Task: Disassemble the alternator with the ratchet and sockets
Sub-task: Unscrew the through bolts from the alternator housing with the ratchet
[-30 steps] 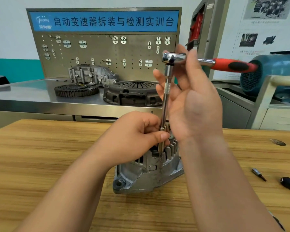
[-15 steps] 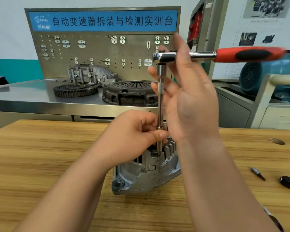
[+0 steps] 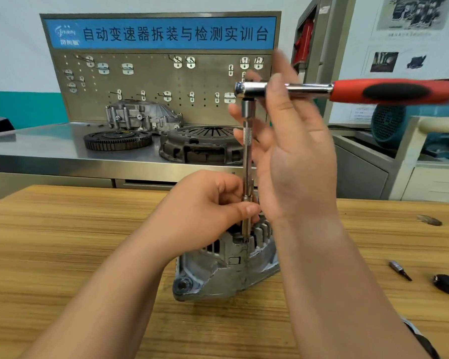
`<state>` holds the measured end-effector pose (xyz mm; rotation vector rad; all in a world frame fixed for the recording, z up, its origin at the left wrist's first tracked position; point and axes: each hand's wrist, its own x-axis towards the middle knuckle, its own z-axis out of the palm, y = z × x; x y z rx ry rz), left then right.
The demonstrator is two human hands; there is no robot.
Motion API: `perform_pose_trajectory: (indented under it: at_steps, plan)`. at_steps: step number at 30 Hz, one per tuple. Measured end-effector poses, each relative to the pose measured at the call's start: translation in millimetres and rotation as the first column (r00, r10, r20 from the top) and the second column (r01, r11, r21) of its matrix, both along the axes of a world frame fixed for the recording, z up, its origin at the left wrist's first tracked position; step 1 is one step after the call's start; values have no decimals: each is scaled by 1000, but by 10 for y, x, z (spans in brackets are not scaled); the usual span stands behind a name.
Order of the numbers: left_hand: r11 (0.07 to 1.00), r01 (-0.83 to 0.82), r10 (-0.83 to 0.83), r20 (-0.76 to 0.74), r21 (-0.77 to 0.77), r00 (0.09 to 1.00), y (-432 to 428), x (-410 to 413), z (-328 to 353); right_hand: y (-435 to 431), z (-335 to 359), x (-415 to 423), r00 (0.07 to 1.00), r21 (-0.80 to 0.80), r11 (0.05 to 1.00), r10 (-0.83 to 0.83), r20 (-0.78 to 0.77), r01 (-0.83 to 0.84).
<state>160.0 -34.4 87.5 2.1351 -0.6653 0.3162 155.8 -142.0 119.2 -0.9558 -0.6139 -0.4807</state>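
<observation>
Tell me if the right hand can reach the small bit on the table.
Probably yes: the right hand rests open against the ratchet, and bare table lies between it and the bit.

We count two bare hands, left hand (image 3: 208, 203) and right hand (image 3: 296, 161), one grey cast-metal alternator (image 3: 226, 270), one chrome ratchet with a red and black handle (image 3: 347, 90), one slim steel extension bar (image 3: 247, 161), one small dark screwdriver bit (image 3: 399, 270), one toothed black flywheel ring (image 3: 117, 139), one dark round clutch cover (image 3: 202, 143)
</observation>
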Motion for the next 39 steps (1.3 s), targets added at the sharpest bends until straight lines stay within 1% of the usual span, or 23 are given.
perform_pose_trajectory:
  at_steps: [2, 4, 5, 8, 9, 11, 16, 20, 24, 29, 32, 34, 36, 37, 39]
  plan:
    - [999, -39, 38, 31, 14, 999, -23, -14, 2, 9, 1, 12, 999, -14, 1000, -4, 53, 5]
    - [999, -34, 34, 24, -5, 999, -28, -9, 5, 15, -3, 20, 995, -4, 998, 70, 75, -70]
    - [1000, -21, 21, 14, -17, 1000, -22, -6, 7, 16, -7, 19, 993, 3, 994, 107, 57, -108]
    - [998, 64, -65, -51, -26, 997, 11, -24, 37, -13, -4, 22, 982, 14, 986, 169, -87, -168]
    - [995, 91, -93, -72, -30, 993, 25, -34, 45, -28, -3, 26, 978, 18, 985, 172, -114, -171]
    - [992, 116, -120, -87, -49, 989, 45, -24, 44, -45, 5, 36, 985, 31, 990, 139, -106, -136]
    - [999, 26, -27, -9, -33, 1000, 4, 2, 17, 11, 1, 27, 998, 15, 998, 66, 18, -66]
    - [998, 54, -55, -14, -36, 998, 16, -4, 26, 19, -1, 18, 993, 59, 992, 110, 47, -113]
    - [994, 110, -110, -55, -2, 992, 59, -17, 30, -34, -6, 26, 990, 57, 989, 138, -35, -136]
    - [999, 31, -31, -8, -34, 999, 21, 9, 7, 18, -4, 31, 998, 20, 999, 46, 53, -47]
    - [998, 23, -24, -6, -54, 1000, 18, 13, 8, 25, -7, 21, 993, 21, 995, 95, 71, -96]
    - [998, 51, -51, -20, -33, 998, 27, 3, 9, 13, -6, 6, 989, 29, 989, 142, 38, -143]
    - [996, 89, -89, -13, -4, 996, 46, -3, 9, -9, -2, 1, 985, 39, 984, 173, -26, -172]
    - [995, 100, -100, -15, 6, 995, 52, -7, 16, -21, 2, 4, 984, 41, 984, 174, -48, -172]
    - [994, 110, -110, -37, -6, 993, 51, -9, 18, -29, 13, 9, 990, 33, 990, 136, -43, -134]
